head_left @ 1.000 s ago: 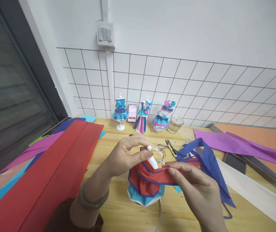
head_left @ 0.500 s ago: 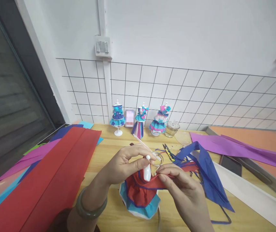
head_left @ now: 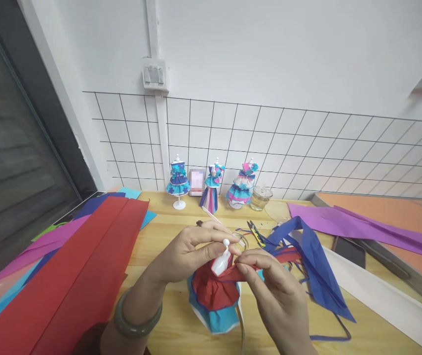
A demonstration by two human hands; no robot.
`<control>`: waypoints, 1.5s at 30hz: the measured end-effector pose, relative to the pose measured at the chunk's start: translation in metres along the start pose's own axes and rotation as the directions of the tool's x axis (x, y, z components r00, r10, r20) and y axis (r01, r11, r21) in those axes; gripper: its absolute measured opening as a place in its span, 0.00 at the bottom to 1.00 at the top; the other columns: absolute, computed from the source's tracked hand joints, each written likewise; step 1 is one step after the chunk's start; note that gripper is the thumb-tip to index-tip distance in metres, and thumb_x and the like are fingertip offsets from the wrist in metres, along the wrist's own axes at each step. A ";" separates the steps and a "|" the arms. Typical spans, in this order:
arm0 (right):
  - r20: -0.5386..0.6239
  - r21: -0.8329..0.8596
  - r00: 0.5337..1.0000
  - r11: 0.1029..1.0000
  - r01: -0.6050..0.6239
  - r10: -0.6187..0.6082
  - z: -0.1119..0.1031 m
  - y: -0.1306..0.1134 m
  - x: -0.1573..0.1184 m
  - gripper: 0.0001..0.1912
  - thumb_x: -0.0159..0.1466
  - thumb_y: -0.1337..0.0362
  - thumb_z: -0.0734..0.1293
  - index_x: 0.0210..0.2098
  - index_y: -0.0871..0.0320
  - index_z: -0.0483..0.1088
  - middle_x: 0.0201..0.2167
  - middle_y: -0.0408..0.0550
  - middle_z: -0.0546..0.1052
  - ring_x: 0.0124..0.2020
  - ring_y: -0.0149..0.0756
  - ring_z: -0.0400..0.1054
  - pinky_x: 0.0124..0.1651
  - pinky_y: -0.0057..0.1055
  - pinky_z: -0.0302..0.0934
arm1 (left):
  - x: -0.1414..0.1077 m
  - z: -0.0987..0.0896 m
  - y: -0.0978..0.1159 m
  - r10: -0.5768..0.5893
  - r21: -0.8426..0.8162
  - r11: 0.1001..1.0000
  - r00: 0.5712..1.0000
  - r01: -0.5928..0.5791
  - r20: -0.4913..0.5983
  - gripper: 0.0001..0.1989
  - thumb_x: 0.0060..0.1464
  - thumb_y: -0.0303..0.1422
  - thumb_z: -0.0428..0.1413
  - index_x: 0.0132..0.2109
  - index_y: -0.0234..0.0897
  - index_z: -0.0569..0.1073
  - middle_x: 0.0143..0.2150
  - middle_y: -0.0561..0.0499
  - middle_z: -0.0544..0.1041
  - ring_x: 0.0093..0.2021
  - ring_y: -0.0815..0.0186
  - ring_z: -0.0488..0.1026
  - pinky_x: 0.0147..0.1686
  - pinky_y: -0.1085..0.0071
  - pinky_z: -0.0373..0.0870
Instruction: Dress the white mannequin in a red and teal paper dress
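A small white mannequin [head_left: 222, 261] wears a ruffled skirt, red [head_left: 216, 295] above and light blue with a white edge [head_left: 222, 320] below. With thumb and fingers closed round its shoulders, just under the round neck knob, my left hand [head_left: 192, 251] steadies it. My right hand [head_left: 275, 291] pinches the end of a red strip [head_left: 231, 272] that wraps across the mannequin's waist and is pulled out to the right. Part of the bodice is hidden behind my left fingers. A narrow pale ribbon [head_left: 241, 315] hangs beside the skirt.
Thread snips [head_left: 257, 235] lie beyond my right hand, next to blue strips [head_left: 312, 266]. Long red sheets [head_left: 66, 261] cover the left side. Three dressed mannequins, the middle one [head_left: 212, 185] included, stand at the back near a glass jar [head_left: 261, 198]. A dark phone [head_left: 349, 251] lies right.
The mannequin has tilted and turned, showing more of its white torso. The red strip now lies closer across its waist, and my right hand has shifted slightly left.
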State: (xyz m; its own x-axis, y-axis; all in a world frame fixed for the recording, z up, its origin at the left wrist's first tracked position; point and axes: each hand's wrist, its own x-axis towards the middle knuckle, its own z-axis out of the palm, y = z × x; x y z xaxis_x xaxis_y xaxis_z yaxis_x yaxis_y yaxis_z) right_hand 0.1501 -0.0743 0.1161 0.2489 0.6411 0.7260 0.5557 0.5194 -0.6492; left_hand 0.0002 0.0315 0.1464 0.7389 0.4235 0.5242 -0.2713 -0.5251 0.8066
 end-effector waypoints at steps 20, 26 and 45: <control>-0.014 -0.089 0.998 0.994 0.057 -0.059 0.009 0.004 0.000 0.03 0.60 0.69 0.66 0.31 0.55 0.71 0.29 0.47 0.78 0.31 0.36 0.73 0.32 0.30 0.67 | 0.000 0.000 -0.001 0.011 -0.062 0.998 1.000 -0.012 -0.011 0.11 0.58 0.30 0.52 0.44 0.41 0.77 0.43 0.46 0.79 0.54 0.60 0.69 0.54 0.60 0.65; 0.001 -0.056 1.000 0.998 -0.015 0.015 0.008 0.002 -0.001 0.02 0.60 0.69 0.67 0.31 0.55 0.71 0.29 0.47 0.78 0.32 0.36 0.73 0.33 0.30 0.66 | 0.000 0.000 0.000 0.052 -0.043 0.998 0.999 -0.052 -0.014 0.11 0.58 0.29 0.52 0.45 0.42 0.77 0.42 0.47 0.79 0.54 0.60 0.69 0.54 0.60 0.65; 0.329 0.461 0.825 0.685 -0.565 0.459 0.015 0.020 0.015 0.11 0.55 0.58 0.71 0.38 0.53 0.75 0.41 0.47 0.78 0.46 0.43 0.69 0.47 0.38 0.64 | 0.001 -0.002 -0.009 0.010 0.116 0.993 0.999 -0.004 -0.051 0.14 0.60 0.31 0.49 0.49 0.45 0.74 0.50 0.50 0.76 0.62 0.59 0.59 0.59 0.60 0.58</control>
State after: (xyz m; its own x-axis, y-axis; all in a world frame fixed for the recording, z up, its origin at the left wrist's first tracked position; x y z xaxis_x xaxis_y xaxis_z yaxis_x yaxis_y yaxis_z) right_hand 0.1531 -0.0453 0.1104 0.1995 0.9535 0.2260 -0.1255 0.2536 -0.9591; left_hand 0.0022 0.0377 0.1400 0.7038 0.4552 0.5454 -0.2010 -0.6088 0.7675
